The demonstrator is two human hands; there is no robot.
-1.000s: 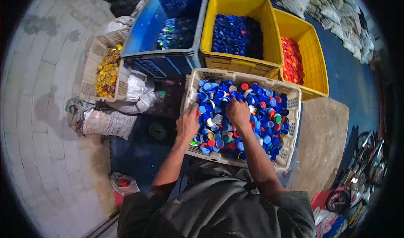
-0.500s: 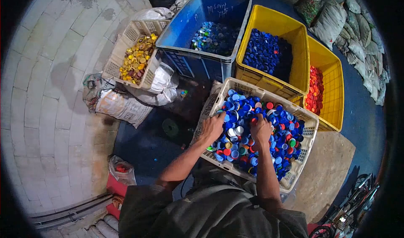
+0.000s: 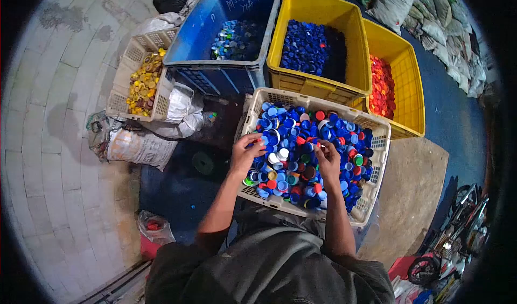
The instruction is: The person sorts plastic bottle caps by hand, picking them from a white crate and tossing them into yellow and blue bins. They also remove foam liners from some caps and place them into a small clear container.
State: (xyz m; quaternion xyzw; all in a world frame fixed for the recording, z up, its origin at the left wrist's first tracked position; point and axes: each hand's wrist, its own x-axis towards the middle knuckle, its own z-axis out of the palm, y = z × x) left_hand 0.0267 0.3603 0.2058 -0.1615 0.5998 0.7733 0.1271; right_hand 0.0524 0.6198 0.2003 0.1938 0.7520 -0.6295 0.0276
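A cream plastic crate [image 3: 380, 158] in front of me holds a heap of loose bottle caps [image 3: 301, 167], mostly blue, with red, white and green ones mixed in. Over the heap's left side, my left hand [image 3: 246, 154] has its fingers curled closed, with a pale bottle cap [image 3: 264, 140] at the fingertips. My right hand [image 3: 328, 161] is over the middle-right of the pile, thumb and fingers pinched together beside red caps. What sits in that pinch is partly hidden by the fingers.
Beyond the crate stand a blue bin [image 3: 215, 72] of mixed caps, a yellow bin [image 3: 318, 86] of dark blue caps and another yellow bin [image 3: 406, 83] of red caps. A smaller crate [image 3: 121, 97] holds yellow caps. Sacks [image 3: 142, 148] lie left; a board [image 3: 412, 185] lies right.
The view has shifted, so bins and crate appear further left and higher. My left hand has drawn back from the caps with a cap at its fingertips. My right hand's fingers have pinched together.
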